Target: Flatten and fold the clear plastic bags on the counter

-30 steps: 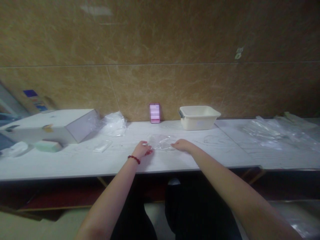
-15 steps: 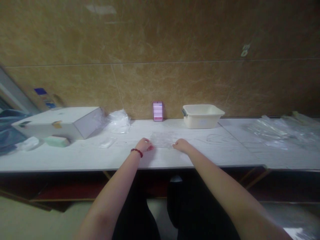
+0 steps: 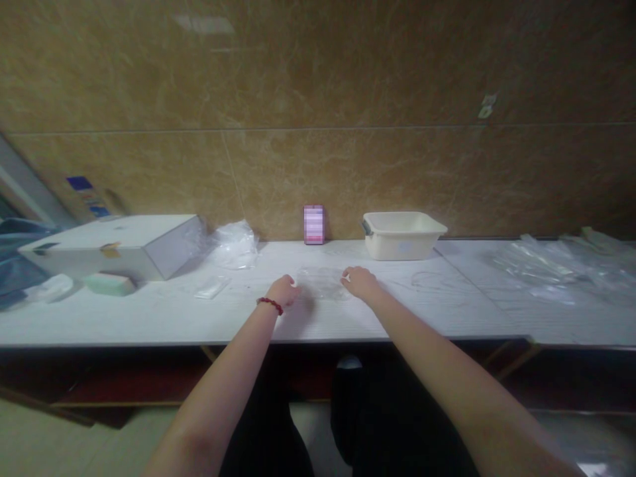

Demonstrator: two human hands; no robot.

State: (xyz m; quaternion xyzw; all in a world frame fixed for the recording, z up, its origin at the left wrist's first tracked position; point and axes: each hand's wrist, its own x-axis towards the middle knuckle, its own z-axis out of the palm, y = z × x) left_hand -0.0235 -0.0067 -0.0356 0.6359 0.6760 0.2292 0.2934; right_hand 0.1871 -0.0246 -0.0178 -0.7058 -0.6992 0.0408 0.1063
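Note:
A clear, crinkled plastic bag [image 3: 322, 283] lies in front of me on the white table [image 3: 163, 321], its outline faint against the surface. At its left edge is my left hand [image 3: 282, 291], a red bead bracelet at the wrist, with fingers curled in and closed at the plastic. My right hand [image 3: 360, 282] is at the opposite edge, thumb and fingers bent together around the plastic there. The exact contact of the fingertips is blurred. Whether anything is inside the bag cannot be made out.
Against the wall stand a phone [image 3: 314, 225] and a cream plastic bin [image 3: 403, 245]. To the left are a white box [image 3: 114, 245], a pale green block [image 3: 110, 283], crumpled plastic [image 3: 233, 245] and a small white packet [image 3: 212, 287]. Several clear bags [image 3: 541, 262] lie at right.
My right hand's fingers have shifted slightly up along the plastic's right edge. My left hand has moved slightly left. The view has tilted a little upward.

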